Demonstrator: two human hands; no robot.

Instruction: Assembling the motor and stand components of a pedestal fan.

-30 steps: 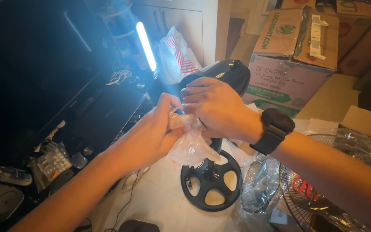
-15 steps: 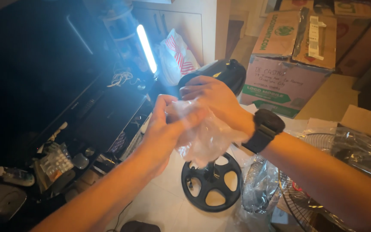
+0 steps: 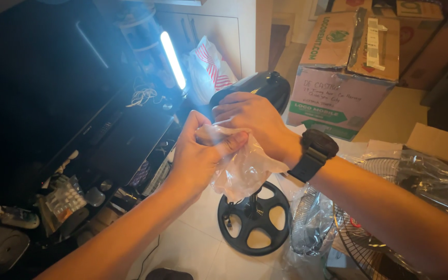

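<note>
Above the black fan base point(image 3: 254, 218) on the pale floor, both hands meet at a clear plastic bag point(image 3: 242, 168) held in the air, just in front of the dark motor housing point(image 3: 265, 88). The left hand point(image 3: 200, 155) pinches the bag's crumpled top between thumb and curled fingers, and the bag hangs slack below it, its lower part draped over the fan's pole. The right hand point(image 3: 252, 122), with a black watch point(image 3: 312, 153) on its wrist, is closed over the far side of the same bunched top; what its fingertips grip is hidden behind the left hand. The work looks like pulling the bag open or getting it off something small inside, though the contents cannot be made out. To do this well, the two grips should sit close together on the film and pull apart steadily, so the plastic parts where wanted rather than stretching. Keeping the bag over the floor, near the base, means anything that drops stays easy to find. Wrapped fan grilles point(image 3: 390, 207) lie to the right, cardboard boxes point(image 3: 348, 67) stand far right, and a bright light bar point(image 3: 172, 59) glares at far left.
</note>
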